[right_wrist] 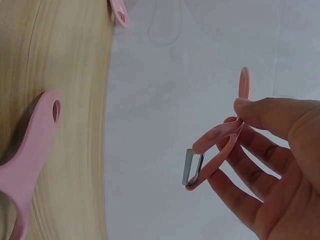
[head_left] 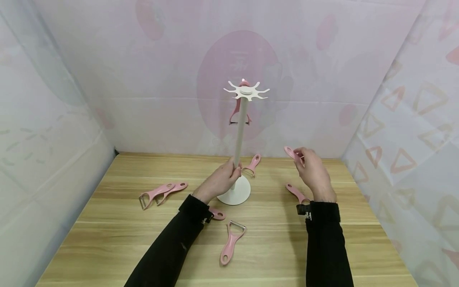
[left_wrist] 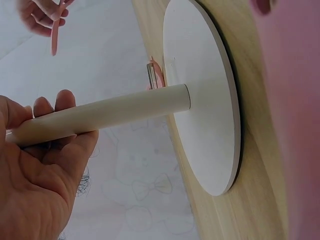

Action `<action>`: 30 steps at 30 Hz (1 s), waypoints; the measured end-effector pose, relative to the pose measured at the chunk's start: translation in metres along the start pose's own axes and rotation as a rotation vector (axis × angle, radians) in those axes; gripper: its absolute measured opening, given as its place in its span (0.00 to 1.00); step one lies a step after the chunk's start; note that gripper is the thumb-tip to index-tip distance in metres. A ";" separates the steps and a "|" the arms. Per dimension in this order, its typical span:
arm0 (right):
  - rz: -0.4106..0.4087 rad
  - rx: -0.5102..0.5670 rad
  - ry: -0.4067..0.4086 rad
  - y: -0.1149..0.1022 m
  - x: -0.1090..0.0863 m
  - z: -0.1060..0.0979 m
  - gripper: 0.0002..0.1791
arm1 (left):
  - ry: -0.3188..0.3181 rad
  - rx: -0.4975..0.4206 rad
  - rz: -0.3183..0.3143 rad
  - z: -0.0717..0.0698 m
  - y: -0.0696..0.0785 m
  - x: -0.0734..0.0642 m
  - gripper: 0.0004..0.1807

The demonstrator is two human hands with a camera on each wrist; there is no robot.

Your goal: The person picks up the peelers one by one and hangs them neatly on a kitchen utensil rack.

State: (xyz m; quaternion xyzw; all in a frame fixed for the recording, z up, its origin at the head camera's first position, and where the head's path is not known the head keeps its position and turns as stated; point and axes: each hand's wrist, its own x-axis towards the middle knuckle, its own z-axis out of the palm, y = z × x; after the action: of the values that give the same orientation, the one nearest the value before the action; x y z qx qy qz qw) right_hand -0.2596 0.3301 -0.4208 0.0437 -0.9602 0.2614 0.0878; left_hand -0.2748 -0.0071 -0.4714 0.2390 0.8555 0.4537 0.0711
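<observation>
My left hand (head_left: 224, 177) grips the pole of a white stand (head_left: 241, 137) near its lower end. The left wrist view shows fingers and thumb round the pole, just above the round base (left_wrist: 205, 100). In my right hand (head_left: 313, 169) a pink peeler (right_wrist: 220, 137) is pinched between thumb and fingers, raised above the table at the right of the stand. Its metal blade points away from the palm. Atop the stand is a ring of curved hooks (head_left: 246, 92); another pink peeler (head_left: 234, 113) hangs from it at the back, partly hidden by the pole.
Two pink peelers (head_left: 155, 194) overlap at the left of the wooden table (head_left: 107, 239). One peeler (head_left: 229, 249) lies in front, another (head_left: 218, 214) under the left wrist, one (head_left: 255, 162) behind the base, and one (head_left: 295, 192) by the right wrist. Patterned cloth walls enclose the table.
</observation>
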 end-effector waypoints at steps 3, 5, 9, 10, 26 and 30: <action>-0.010 0.015 0.025 -0.005 0.000 -0.001 0.22 | 0.002 -0.007 -0.006 0.000 0.000 0.000 0.10; -0.020 0.022 0.047 -0.007 0.000 -0.001 0.21 | 0.006 -0.010 -0.007 0.001 0.000 0.000 0.10; -0.044 0.036 0.092 -0.012 0.000 -0.001 0.21 | 0.012 -0.013 -0.011 0.002 0.000 0.001 0.10; -0.048 0.041 0.099 -0.013 -0.001 -0.001 0.21 | 0.012 -0.014 -0.012 0.002 0.000 0.001 0.10; -0.114 0.109 0.203 -0.041 -0.003 -0.006 0.22 | 0.011 -0.017 -0.013 0.002 -0.001 0.000 0.10; -0.151 0.138 0.238 -0.050 -0.003 -0.007 0.21 | 0.011 -0.013 -0.013 0.002 -0.001 0.001 0.10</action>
State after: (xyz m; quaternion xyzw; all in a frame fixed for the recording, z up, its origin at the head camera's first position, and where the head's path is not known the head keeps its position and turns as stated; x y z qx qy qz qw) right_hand -0.2495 0.2906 -0.3910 0.0904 -0.9168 0.3228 0.2170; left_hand -0.2751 -0.0055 -0.4737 0.2304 0.8545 0.4602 0.0707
